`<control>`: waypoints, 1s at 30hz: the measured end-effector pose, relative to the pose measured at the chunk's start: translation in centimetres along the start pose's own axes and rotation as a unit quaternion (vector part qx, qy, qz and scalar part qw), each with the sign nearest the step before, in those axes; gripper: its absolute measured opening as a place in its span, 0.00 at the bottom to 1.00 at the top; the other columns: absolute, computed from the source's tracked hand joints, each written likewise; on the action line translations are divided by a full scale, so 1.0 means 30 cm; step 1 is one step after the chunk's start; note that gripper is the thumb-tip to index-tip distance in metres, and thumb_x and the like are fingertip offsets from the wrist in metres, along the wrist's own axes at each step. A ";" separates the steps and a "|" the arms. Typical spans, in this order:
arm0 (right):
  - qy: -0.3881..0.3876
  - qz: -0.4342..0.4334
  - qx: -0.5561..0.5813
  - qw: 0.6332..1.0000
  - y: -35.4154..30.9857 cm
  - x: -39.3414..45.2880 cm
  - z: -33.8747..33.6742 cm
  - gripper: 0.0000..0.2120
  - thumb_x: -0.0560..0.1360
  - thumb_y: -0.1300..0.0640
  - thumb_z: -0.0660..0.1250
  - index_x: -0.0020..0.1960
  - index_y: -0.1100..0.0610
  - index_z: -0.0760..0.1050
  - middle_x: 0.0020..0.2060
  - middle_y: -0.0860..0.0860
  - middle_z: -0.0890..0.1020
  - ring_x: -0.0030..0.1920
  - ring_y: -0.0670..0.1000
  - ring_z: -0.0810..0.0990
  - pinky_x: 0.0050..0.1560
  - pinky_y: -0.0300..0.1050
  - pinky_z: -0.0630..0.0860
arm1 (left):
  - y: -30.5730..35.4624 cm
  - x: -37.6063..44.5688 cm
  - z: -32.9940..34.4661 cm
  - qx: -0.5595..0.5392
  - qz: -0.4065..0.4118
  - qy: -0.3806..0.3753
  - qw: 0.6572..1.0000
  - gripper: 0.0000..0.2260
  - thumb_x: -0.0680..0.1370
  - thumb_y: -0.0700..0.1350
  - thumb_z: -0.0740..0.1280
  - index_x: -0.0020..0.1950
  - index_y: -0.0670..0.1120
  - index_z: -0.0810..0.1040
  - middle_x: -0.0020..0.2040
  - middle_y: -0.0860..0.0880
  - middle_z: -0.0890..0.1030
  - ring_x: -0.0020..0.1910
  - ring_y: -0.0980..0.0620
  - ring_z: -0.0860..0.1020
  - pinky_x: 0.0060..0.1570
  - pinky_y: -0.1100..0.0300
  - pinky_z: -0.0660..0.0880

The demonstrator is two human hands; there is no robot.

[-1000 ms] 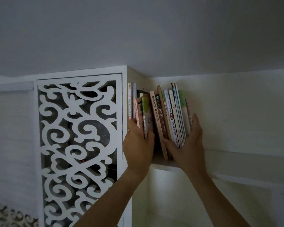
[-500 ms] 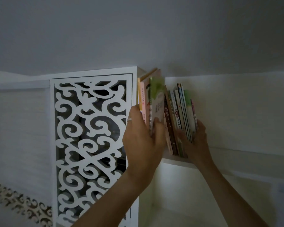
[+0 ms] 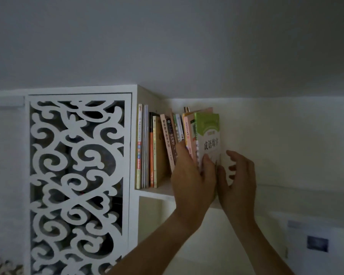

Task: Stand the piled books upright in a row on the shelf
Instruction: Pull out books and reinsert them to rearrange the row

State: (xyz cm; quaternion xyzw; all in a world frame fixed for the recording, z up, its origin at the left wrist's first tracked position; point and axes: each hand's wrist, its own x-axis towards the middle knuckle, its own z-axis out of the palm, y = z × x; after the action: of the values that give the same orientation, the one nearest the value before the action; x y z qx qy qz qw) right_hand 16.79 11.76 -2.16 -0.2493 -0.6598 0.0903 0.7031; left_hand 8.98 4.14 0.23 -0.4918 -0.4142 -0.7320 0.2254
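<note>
Gripping green book (image 3: 210, 135) titled 成语填字, left hand (image 3: 191, 175).

Both forearms reach up. The left hand (image 3: 191, 175) is raised with its fingers and thumb pinching closed. The right hand (image 3: 236, 179) sits just beside it, fingers loosely spread and curved.

A white scrollwork cabinet panel (image 3: 77, 185) stands under a plain ceiling (image 3: 167, 40).
</note>
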 end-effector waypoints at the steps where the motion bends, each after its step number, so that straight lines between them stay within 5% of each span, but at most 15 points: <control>1: -0.021 0.004 -0.002 1.000 0.013 -0.001 -0.007 0.15 0.80 0.56 0.69 0.66 0.53 0.75 0.59 0.51 0.78 0.48 0.47 0.79 0.45 0.32 0.77 | -0.017 -0.004 0.032 0.007 -0.003 -0.003 1.000 0.19 0.83 0.45 0.66 0.60 0.64 0.59 0.56 0.65 0.74 0.53 0.65 0.80 0.43 0.60 0.85; 3: -0.081 0.014 -0.012 0.997 0.049 0.001 -0.013 0.14 0.80 0.56 0.70 0.65 0.50 0.76 0.56 0.48 0.81 0.45 0.42 0.81 0.42 0.33 0.78 | -0.066 -0.011 0.095 0.027 -0.007 -0.011 1.000 0.15 0.83 0.47 0.65 0.59 0.62 0.61 0.55 0.60 0.76 0.53 0.60 0.81 0.44 0.56 0.85; 7: -0.226 0.050 -0.039 0.972 0.115 -0.006 -0.020 0.24 0.79 0.58 0.68 0.73 0.45 0.70 0.63 0.44 0.80 0.56 0.43 0.81 0.57 0.48 0.82 | -0.173 -0.015 0.187 0.085 -0.011 -0.006 0.996 0.08 0.82 0.52 0.60 0.60 0.52 0.66 0.52 0.50 0.78 0.50 0.53 0.80 0.45 0.51 0.84; 10: -0.311 0.045 -0.026 0.949 0.127 0.002 -0.042 0.32 0.77 0.62 0.69 0.75 0.41 0.66 0.68 0.41 0.76 0.62 0.40 0.78 0.61 0.38 0.78 | -0.192 -0.020 0.231 0.144 0.013 0.027 0.989 0.16 0.82 0.50 0.59 0.67 0.43 0.69 0.60 0.43 0.75 0.59 0.45 0.75 0.61 0.47 0.77; 13: -0.384 0.026 0.011 0.923 0.112 0.037 -0.072 0.36 0.78 0.65 0.68 0.70 0.31 0.62 0.65 0.32 0.74 0.61 0.29 0.75 0.56 0.25 0.73 | -0.208 -0.032 0.245 0.178 0.032 0.005 0.983 0.22 0.84 0.52 0.55 0.71 0.40 0.71 0.70 0.41 0.71 0.68 0.43 0.70 0.71 0.54 0.65; 17: -0.474 0.066 0.069 0.875 0.124 0.087 -0.090 0.37 0.80 0.60 0.69 0.73 0.27 0.55 0.66 0.28 0.73 0.65 0.32 0.74 0.64 0.34 0.75 | -0.274 -0.022 0.197 0.225 0.101 -0.044 0.968 0.26 0.87 0.52 0.46 0.75 0.42 0.73 0.76 0.42 0.69 0.72 0.46 0.67 0.74 0.64 0.52; 21: -0.495 0.093 0.112 0.857 0.139 0.113 -0.060 0.33 0.83 0.56 0.66 0.70 0.26 0.53 0.66 0.24 0.70 0.67 0.31 0.73 0.61 0.26 0.72 | -0.332 0.022 0.136 0.197 0.198 -0.052 0.959 0.18 0.86 0.47 0.58 0.73 0.43 0.75 0.73 0.41 0.67 0.67 0.45 0.71 0.71 0.53 0.69; 24: -0.501 0.071 0.083 0.858 0.145 0.127 -0.017 0.32 0.84 0.56 0.63 0.69 0.26 0.48 0.68 0.24 0.63 0.66 0.23 0.64 0.58 0.21 0.68 | -0.393 0.081 0.088 0.236 0.208 -0.004 0.949 0.15 0.84 0.50 0.60 0.69 0.47 0.71 0.69 0.42 0.68 0.67 0.45 0.70 0.69 0.53 0.65; 27: -0.483 0.066 0.056 0.871 0.183 0.148 0.009 0.33 0.83 0.51 0.66 0.75 0.29 0.50 0.71 0.29 0.68 0.65 0.24 0.69 0.63 0.29 0.72 | -0.450 0.135 0.040 0.214 0.128 0.032 0.968 0.22 0.81 0.52 0.63 0.73 0.45 0.67 0.73 0.40 0.67 0.71 0.48 0.66 0.71 0.53 0.61; 30: -0.466 0.085 0.053 0.879 0.225 0.175 0.017 0.36 0.75 0.39 0.73 0.77 0.29 0.58 0.71 0.32 0.73 0.71 0.36 0.71 0.74 0.49 0.70 | -0.483 0.145 0.026 0.203 0.106 0.019 0.973 0.28 0.81 0.55 0.61 0.77 0.40 0.65 0.76 0.39 0.64 0.75 0.44 0.65 0.74 0.45 0.65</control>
State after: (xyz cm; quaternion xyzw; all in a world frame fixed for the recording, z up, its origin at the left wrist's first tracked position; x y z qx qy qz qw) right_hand 18.24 20.09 -0.68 -0.1965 -0.8815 0.2904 0.3163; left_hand -3.11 13.16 -1.27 -0.4624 -0.4955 -0.6140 0.4046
